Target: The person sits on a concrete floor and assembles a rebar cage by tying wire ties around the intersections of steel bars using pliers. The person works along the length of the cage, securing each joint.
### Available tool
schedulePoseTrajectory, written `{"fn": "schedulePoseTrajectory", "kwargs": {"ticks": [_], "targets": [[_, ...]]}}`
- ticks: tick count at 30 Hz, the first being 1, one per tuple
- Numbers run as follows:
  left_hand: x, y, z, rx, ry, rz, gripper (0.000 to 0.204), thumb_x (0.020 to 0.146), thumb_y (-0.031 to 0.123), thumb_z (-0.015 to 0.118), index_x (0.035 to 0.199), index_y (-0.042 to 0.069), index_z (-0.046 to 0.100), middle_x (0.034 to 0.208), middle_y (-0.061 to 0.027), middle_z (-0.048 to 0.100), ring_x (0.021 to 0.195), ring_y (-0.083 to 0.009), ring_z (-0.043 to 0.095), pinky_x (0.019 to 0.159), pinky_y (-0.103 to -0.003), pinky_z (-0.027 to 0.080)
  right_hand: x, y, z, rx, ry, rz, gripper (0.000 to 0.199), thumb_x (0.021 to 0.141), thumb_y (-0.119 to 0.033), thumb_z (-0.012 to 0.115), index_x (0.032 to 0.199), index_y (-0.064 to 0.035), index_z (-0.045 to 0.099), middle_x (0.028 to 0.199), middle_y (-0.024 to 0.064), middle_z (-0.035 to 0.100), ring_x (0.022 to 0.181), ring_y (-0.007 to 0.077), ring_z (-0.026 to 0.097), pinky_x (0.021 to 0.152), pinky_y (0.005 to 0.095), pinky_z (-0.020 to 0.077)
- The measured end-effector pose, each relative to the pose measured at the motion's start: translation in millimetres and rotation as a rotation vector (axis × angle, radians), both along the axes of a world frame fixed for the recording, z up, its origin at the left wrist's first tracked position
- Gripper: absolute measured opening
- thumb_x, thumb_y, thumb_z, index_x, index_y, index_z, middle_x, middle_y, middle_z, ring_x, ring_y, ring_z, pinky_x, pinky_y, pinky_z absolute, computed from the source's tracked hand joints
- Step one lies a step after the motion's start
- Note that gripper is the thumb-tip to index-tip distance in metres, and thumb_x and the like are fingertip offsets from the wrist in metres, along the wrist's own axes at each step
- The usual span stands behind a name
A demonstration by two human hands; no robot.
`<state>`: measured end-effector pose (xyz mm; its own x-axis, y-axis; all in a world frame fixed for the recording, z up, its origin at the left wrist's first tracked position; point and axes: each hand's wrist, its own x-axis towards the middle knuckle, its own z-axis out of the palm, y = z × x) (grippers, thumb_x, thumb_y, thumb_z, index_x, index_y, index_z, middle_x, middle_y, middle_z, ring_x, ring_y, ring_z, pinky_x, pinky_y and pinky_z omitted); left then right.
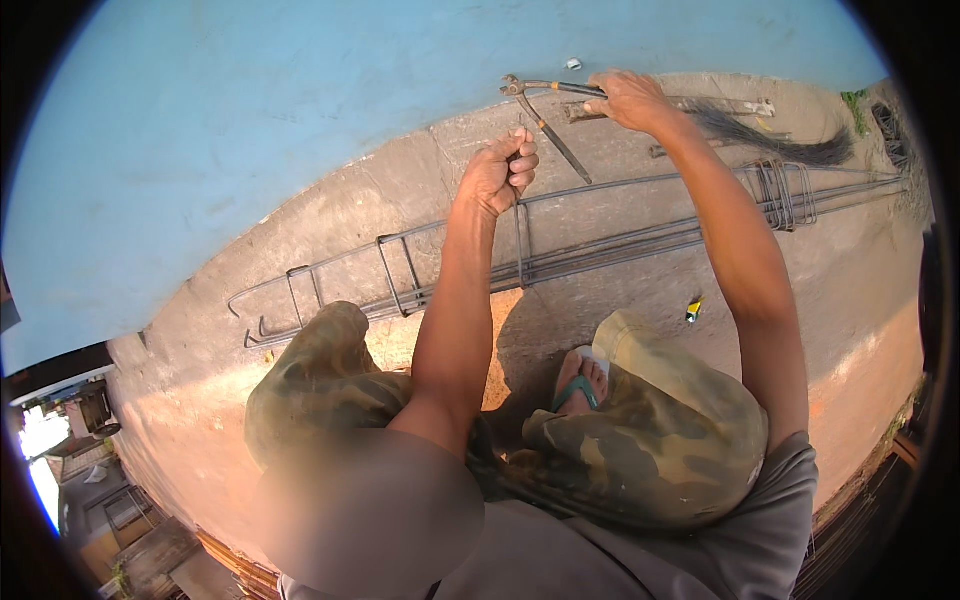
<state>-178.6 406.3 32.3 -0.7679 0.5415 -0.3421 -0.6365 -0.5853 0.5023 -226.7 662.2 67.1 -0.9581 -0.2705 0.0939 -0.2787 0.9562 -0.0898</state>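
Note:
My right hand (634,102) reaches up to the blue wall's foot, its fingers closed on one handle of a pair of end-cutting pincers (562,147). The pincers' handles are spread wide, with the free one pointing down toward the steel. To the left of the pincers, my left hand (498,172) is closed in a pinch above the rebar cage; whatever its fingers hold is too small to make out. The long cage (610,250) of thin bars and square stirrups lies on the ground before my knees. Several stirrups (785,195) are bunched near its right end.
A bundle of dark tie wire (800,148) lies at the far right, beside a wooden strip (715,104). The blue wall (330,90) rises beyond the concrete ground. A small yellow-and-black object (694,309) lies right of my sandalled foot (580,383).

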Motion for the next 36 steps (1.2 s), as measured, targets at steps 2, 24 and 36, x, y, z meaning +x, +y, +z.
{"fn": "schedulePoseTrajectory", "kwargs": {"ticks": [2, 24, 36], "targets": [[11, 24, 7, -0.191, 0.057, 0.170, 0.019, 0.104, 0.016, 0.046, 0.091, 0.006, 0.057, 0.082, -0.0016, 0.056, 0.062, -0.0089, 0.048, 0.049, -0.021, 0.040, 4, -8, 6, -0.134, 0.017, -0.091, 0.050, 0.095, -0.045, 0.057, 0.122, -0.0026, 0.061, 0.114, 0.0190, 0.065, 0.110, 0.0302, 0.062, 0.090, 0.0444, 0.0504], [0, -28, -10, -1.355, 0.783, -0.590, 0.066, 0.069, 0.015, 0.079, 0.132, 0.005, 0.059, 0.133, -0.0172, 0.059, 0.127, -0.0309, 0.054, 0.108, -0.043, 0.045, 254, -102, -88, -1.394, -0.578, -0.468, 0.013, 0.097, -0.016, 0.056, 0.100, -0.0040, 0.060, 0.070, 0.0016, 0.052, 0.057, 0.0108, 0.046, 0.051, 0.0285, 0.0369], [30, -24, -72, -1.602, 0.859, -0.452, 0.022, 0.067, 0.009, 0.073, 0.089, 0.006, 0.077, 0.096, -0.0201, 0.072, 0.099, -0.0320, 0.069, 0.091, -0.038, 0.054, 260, -176, -121, -0.842, -0.268, -0.272, 0.017, 0.095, -0.014, 0.055, 0.103, 0.0001, 0.058, 0.077, 0.0214, 0.061, 0.073, 0.0393, 0.064, 0.066, 0.0435, 0.0481]]}}
